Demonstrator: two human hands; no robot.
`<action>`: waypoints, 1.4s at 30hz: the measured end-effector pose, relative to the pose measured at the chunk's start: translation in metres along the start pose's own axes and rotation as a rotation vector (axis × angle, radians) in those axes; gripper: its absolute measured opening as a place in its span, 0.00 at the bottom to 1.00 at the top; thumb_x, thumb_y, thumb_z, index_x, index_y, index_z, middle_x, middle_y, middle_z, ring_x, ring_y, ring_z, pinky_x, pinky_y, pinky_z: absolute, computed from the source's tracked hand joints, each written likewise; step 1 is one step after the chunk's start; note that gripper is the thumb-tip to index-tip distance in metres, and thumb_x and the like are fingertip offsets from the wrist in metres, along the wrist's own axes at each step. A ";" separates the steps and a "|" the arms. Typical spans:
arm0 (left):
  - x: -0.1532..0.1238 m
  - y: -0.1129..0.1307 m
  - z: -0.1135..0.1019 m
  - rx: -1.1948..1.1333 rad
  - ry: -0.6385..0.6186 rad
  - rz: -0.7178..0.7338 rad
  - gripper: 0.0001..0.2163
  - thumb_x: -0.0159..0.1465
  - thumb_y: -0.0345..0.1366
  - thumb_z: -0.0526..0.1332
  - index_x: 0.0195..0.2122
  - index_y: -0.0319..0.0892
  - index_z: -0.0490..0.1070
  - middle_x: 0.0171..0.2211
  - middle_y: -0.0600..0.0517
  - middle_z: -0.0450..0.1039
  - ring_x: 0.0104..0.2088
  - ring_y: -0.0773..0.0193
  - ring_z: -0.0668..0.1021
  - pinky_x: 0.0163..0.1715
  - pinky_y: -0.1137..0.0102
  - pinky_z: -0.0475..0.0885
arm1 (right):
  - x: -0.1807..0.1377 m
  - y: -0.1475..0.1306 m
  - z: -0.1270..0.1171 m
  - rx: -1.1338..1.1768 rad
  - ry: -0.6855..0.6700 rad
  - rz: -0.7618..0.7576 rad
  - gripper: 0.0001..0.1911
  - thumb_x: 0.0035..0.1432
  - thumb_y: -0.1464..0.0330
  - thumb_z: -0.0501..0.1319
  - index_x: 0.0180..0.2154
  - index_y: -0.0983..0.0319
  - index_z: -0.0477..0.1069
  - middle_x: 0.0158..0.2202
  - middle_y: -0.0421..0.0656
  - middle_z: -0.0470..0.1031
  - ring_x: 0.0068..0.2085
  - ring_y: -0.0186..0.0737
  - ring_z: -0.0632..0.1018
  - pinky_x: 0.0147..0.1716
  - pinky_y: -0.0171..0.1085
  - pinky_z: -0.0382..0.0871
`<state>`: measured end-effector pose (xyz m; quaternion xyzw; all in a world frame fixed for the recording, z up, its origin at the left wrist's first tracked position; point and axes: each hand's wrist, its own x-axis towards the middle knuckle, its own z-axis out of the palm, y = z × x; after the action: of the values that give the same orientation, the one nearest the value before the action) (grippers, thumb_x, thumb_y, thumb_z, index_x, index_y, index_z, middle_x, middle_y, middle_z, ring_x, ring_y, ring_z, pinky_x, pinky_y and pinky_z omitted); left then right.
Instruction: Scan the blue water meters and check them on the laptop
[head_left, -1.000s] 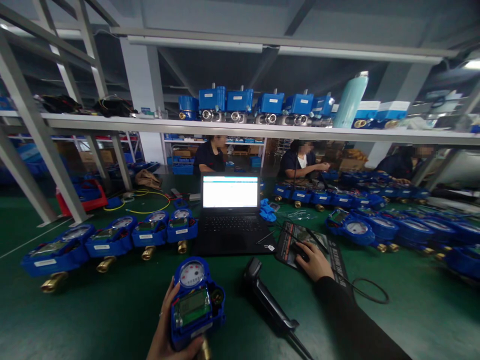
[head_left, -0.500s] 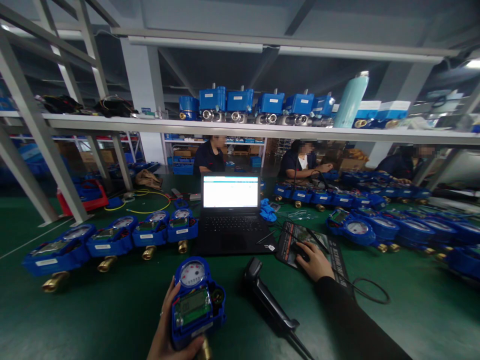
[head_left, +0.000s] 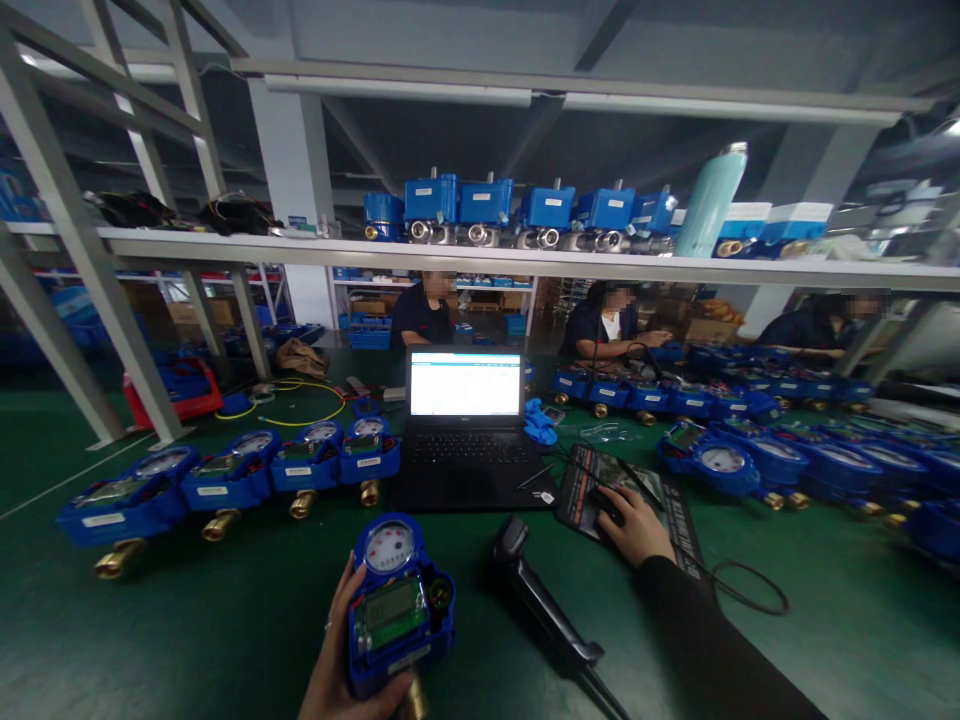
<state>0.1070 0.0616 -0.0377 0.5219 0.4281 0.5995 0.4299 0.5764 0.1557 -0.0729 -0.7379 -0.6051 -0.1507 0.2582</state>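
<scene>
My left hand (head_left: pixel 341 650) is wrapped round the left side and lower end of a blue water meter (head_left: pixel 401 610), with a round dial at its top, a small display below and a brass fitting at the bottom. My right hand (head_left: pixel 636 525) rests closed over a black computer mouse (head_left: pixel 611 505) on a printed mouse pad (head_left: pixel 686 530). Between my hands a black barcode scanner (head_left: pixel 544 600) lies on the green table. Behind them stands an opened laptop (head_left: pixel 469 450) with a lit, mostly white screen.
Several blue water meters line the left (head_left: pixel 225 475), and more crowd the right (head_left: pixel 772 455). A crumpled blue cloth (head_left: pixel 539 422) lies beside the laptop. Overhead, a shelf (head_left: pixel 480 252) carries blue-boxed meters and a turquoise bottle (head_left: pixel 712 205). Several people sit across the table.
The whole view has shifted slightly to the right. Both hands keep their places on the water meter and the mouse.
</scene>
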 end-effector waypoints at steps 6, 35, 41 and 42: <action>0.000 -0.002 -0.001 -0.010 -0.024 -0.015 0.41 0.47 0.45 0.73 0.61 0.58 0.57 0.65 0.50 0.50 0.62 0.41 0.60 0.59 0.50 0.60 | 0.000 0.000 0.001 0.017 0.021 -0.009 0.23 0.56 0.60 0.55 0.52 0.58 0.73 0.54 0.49 0.70 0.50 0.50 0.74 0.52 0.48 0.69; 0.001 -0.010 -0.005 -0.005 -0.061 0.019 0.42 0.48 0.45 0.73 0.63 0.53 0.56 0.66 0.44 0.46 0.61 0.38 0.61 0.57 0.48 0.62 | 0.001 0.003 0.006 0.011 0.023 -0.035 0.24 0.56 0.58 0.53 0.52 0.58 0.72 0.53 0.49 0.70 0.51 0.50 0.73 0.52 0.49 0.69; 0.000 -0.009 -0.004 -0.021 -0.060 0.006 0.43 0.47 0.45 0.73 0.63 0.52 0.55 0.67 0.44 0.44 0.62 0.39 0.60 0.57 0.50 0.63 | 0.001 0.000 0.004 0.013 0.033 -0.024 0.24 0.56 0.58 0.53 0.52 0.56 0.73 0.53 0.47 0.71 0.50 0.50 0.74 0.52 0.49 0.69; 0.001 -0.009 -0.004 -0.019 -0.056 0.012 0.43 0.47 0.45 0.73 0.63 0.51 0.56 0.67 0.44 0.43 0.62 0.39 0.60 0.57 0.50 0.63 | 0.001 0.000 0.004 0.012 0.039 -0.024 0.23 0.56 0.58 0.53 0.51 0.56 0.73 0.52 0.47 0.71 0.49 0.50 0.74 0.52 0.49 0.69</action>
<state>0.1032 0.0643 -0.0468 0.5370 0.4068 0.5914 0.4432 0.5762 0.1587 -0.0761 -0.7261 -0.6096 -0.1643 0.2724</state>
